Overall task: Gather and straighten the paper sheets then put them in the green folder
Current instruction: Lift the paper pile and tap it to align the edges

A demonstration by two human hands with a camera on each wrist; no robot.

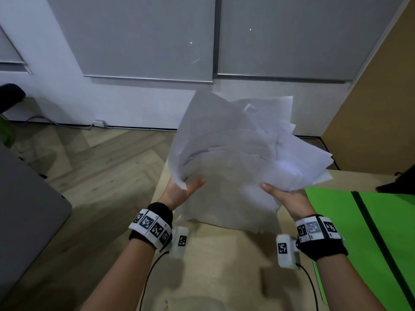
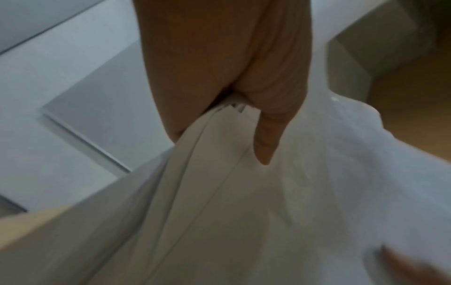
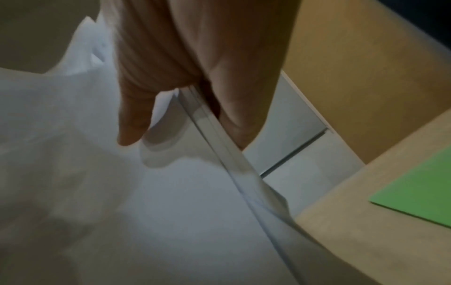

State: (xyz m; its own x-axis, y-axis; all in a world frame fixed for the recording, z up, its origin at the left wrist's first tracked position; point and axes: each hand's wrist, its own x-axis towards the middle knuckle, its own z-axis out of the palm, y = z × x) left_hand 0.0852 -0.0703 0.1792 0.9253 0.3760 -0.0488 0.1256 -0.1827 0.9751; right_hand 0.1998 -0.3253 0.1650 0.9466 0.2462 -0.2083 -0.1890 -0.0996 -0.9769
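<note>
A loose, uneven stack of white paper sheets (image 1: 235, 158) stands tilted above the light wooden table (image 1: 224, 265), its corners fanned out at the top right. My left hand (image 1: 184, 189) grips the stack's left edge, thumb on the near face. My right hand (image 1: 285, 196) grips the right edge the same way. In the left wrist view the sheets (image 2: 219, 192) sit pinched between thumb and fingers (image 2: 266, 135). The right wrist view shows the paper edge (image 3: 219, 154) wedged in my right hand (image 3: 171, 96). The green folder (image 1: 359, 232) lies flat on the table at the right.
A dark object (image 1: 399, 182) sits on the table's far right corner. A grey chair or couch (image 1: 27, 209) stands at the left over the wooden floor (image 1: 101, 164). A brown panel (image 1: 370, 108) rises at the right, and grey cabinet doors (image 1: 157, 41) face me.
</note>
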